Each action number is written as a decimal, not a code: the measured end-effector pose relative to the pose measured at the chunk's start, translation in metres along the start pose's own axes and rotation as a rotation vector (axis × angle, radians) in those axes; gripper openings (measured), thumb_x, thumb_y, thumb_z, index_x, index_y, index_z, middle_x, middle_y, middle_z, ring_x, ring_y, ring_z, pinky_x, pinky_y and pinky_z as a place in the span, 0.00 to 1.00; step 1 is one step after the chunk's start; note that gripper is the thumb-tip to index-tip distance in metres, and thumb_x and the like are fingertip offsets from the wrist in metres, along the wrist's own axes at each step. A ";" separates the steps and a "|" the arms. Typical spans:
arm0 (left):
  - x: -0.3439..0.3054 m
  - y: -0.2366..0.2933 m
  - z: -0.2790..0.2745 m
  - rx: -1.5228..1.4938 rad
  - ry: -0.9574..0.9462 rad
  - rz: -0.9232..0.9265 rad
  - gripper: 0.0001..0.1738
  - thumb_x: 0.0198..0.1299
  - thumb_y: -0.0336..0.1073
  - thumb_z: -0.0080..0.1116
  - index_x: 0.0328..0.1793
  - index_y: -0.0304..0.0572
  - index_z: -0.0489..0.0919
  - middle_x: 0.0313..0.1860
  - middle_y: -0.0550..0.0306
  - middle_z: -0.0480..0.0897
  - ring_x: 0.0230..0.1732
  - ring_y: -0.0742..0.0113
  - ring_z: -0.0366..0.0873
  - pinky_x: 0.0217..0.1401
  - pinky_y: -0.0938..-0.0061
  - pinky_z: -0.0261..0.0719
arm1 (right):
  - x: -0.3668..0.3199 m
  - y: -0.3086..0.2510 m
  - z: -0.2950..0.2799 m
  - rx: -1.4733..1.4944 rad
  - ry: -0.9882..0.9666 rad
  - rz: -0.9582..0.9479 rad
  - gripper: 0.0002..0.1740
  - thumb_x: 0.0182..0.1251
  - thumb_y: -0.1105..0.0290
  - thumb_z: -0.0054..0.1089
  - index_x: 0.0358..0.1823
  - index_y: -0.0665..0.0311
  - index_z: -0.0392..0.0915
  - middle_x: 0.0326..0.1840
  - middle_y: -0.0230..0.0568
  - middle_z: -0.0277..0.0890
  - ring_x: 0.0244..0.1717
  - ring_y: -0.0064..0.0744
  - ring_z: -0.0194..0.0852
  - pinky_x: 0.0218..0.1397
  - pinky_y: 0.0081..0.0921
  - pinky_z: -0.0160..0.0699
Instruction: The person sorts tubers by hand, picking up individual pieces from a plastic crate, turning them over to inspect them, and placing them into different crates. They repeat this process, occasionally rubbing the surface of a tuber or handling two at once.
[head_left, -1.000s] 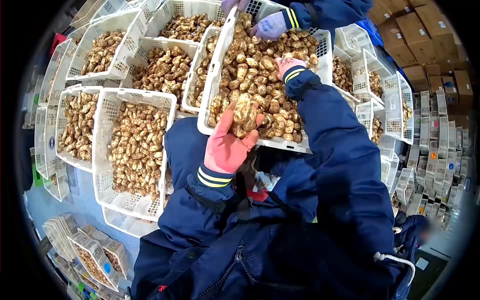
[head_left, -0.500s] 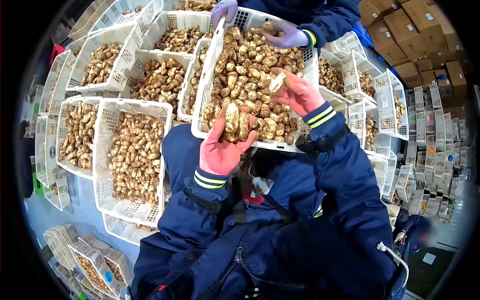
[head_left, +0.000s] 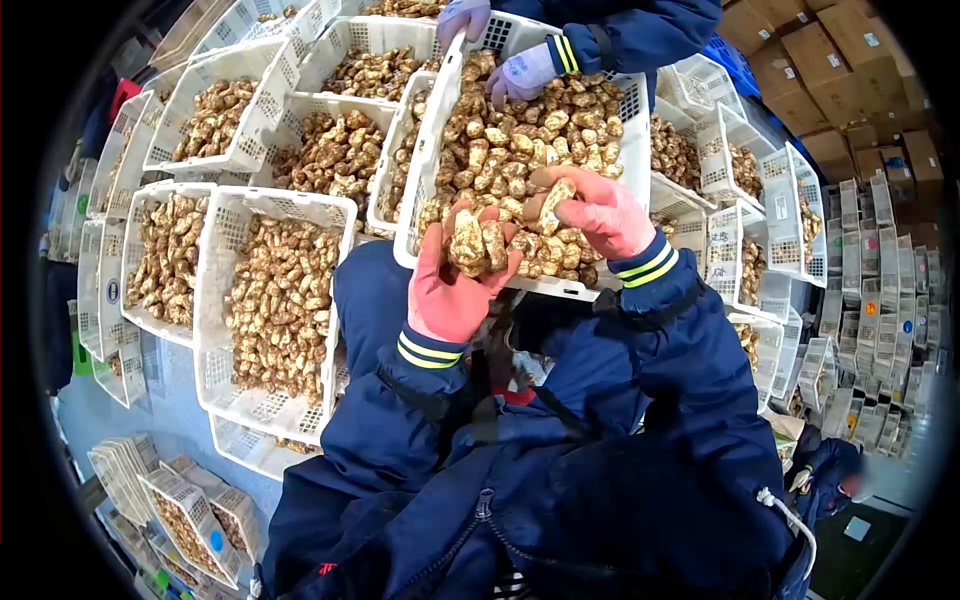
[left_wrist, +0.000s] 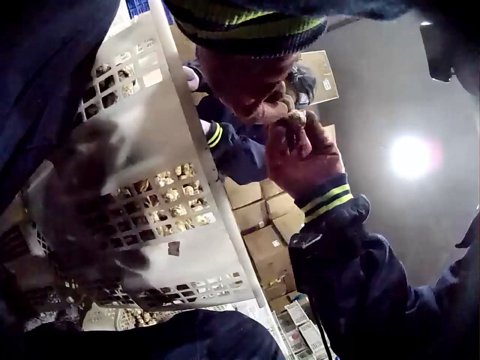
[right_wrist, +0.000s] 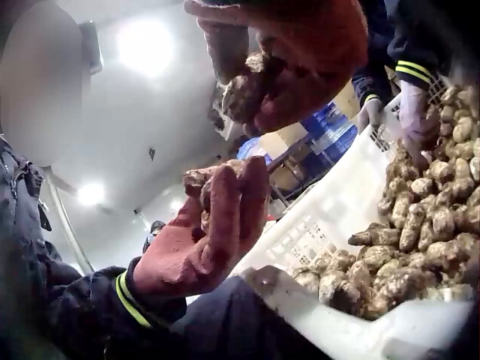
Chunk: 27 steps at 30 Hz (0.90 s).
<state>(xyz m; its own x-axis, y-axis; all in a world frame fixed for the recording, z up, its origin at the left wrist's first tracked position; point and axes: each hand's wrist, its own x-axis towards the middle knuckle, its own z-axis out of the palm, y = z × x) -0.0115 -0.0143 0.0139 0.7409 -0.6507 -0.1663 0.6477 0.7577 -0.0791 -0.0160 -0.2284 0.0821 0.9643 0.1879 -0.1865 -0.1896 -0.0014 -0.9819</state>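
In the head view my pink-gloved left hand [head_left: 447,300] is palm up near the close rim of a white slotted crate [head_left: 632,150]. Its fingers curl round a few knobbly brown-and-cream, tuber-like pieces [head_left: 467,246]. Just right of it, my right hand [head_left: 612,212], in a matching glove, pinches one similar piece [head_left: 553,206] between thumb and fingers. The right wrist view puts that piece [right_wrist: 244,96] above the left hand [right_wrist: 202,251]. Many more such pieces [head_left: 545,120] fill the crate beneath both hands.
Opposite me another person's lavender-gloved hand [head_left: 525,73] reaches into the same crate, while their other hand [head_left: 463,17] is at its rim. More filled crates [head_left: 205,350] stand at left and right. Cardboard boxes [head_left: 818,55] are stacked at the far right.
My right hand has come from the heap towards my left hand, bringing one piece. The left hand stays near the rim with its pieces. The other person lifted a piece, then reached back in.
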 end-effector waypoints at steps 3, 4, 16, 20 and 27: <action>0.002 0.000 -0.002 0.003 0.068 0.038 0.21 0.68 0.46 0.42 0.65 0.50 0.66 0.62 0.50 0.69 0.61 0.52 0.69 0.63 0.49 0.67 | 0.003 0.011 0.006 0.014 -0.052 0.044 0.36 0.61 0.52 0.58 0.62 0.71 0.62 0.46 0.42 0.77 0.48 0.29 0.72 0.55 0.25 0.66; 0.002 -0.001 -0.003 0.005 0.069 0.041 0.21 0.68 0.46 0.42 0.65 0.50 0.66 0.62 0.50 0.69 0.61 0.52 0.69 0.63 0.49 0.67 | 0.002 0.004 0.018 0.070 -0.011 0.112 0.36 0.62 0.52 0.58 0.63 0.71 0.60 0.46 0.42 0.77 0.48 0.27 0.72 0.52 0.23 0.67; -0.004 -0.016 0.010 0.743 0.104 0.366 0.28 0.70 0.53 0.36 0.66 0.41 0.65 0.59 0.56 0.71 0.54 0.65 0.72 0.58 0.68 0.70 | 0.009 0.046 0.082 -0.516 0.285 -0.270 0.43 0.43 0.67 0.70 0.65 0.63 0.62 0.60 0.54 0.66 0.62 0.52 0.62 0.66 0.37 0.60; 0.007 -0.013 -0.003 1.134 0.146 0.452 0.25 0.69 0.51 0.38 0.64 0.43 0.67 0.61 0.58 0.70 0.56 0.60 0.72 0.60 0.65 0.68 | 0.000 0.034 0.081 -0.396 0.261 -0.267 0.36 0.47 0.69 0.68 0.61 0.65 0.67 0.56 0.50 0.69 0.58 0.44 0.66 0.62 0.33 0.63; 0.004 -0.005 -0.013 0.176 0.143 0.006 0.28 0.68 0.52 0.40 0.68 0.43 0.61 0.63 0.54 0.67 0.62 0.59 0.65 0.63 0.60 0.63 | -0.008 0.030 0.058 0.299 0.251 0.091 0.25 0.65 0.61 0.57 0.60 0.65 0.68 0.44 0.31 0.74 0.40 0.18 0.72 0.43 0.15 0.72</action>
<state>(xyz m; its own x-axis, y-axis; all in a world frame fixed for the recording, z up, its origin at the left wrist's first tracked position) -0.0142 -0.0195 0.0009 0.7199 -0.6233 -0.3053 0.6740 0.7329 0.0929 -0.0400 -0.1730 0.0560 0.9492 -0.0454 -0.3114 -0.2863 0.2859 -0.9145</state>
